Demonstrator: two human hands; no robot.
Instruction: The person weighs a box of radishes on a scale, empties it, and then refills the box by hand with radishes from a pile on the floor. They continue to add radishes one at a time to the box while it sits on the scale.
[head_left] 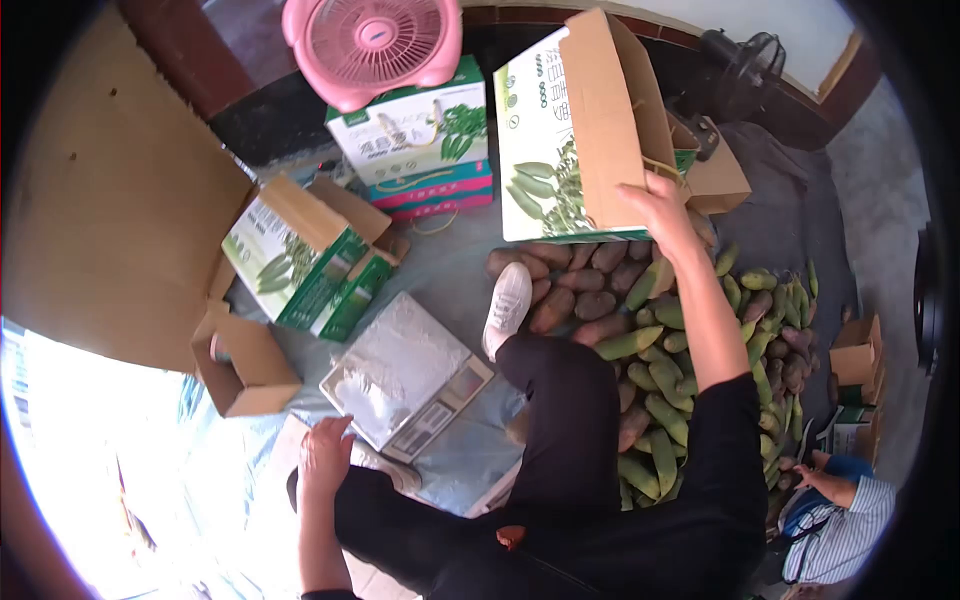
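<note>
My right hand (655, 212) is stretched forward and grips the lower edge of a brown flap of a tall green-and-white printed carton (548, 140), which stands open and tilted beyond the produce. My left hand (325, 455) rests on the near corner of a flat scale (405, 378) wrapped in clear plastic, its fingers curled on the edge. My legs in black trousers and a white shoe (507, 305) lie between the scale and a heap of green and purplish-brown produce (665, 345) on the ground.
A pink fan (372, 45) sits on stacked printed cartons (415, 140). An open green carton (305, 260) and a small brown box (245, 365) lie left. A big cardboard sheet (110, 200) stands far left. Another person's hand and striped sleeve (840, 500) are at lower right.
</note>
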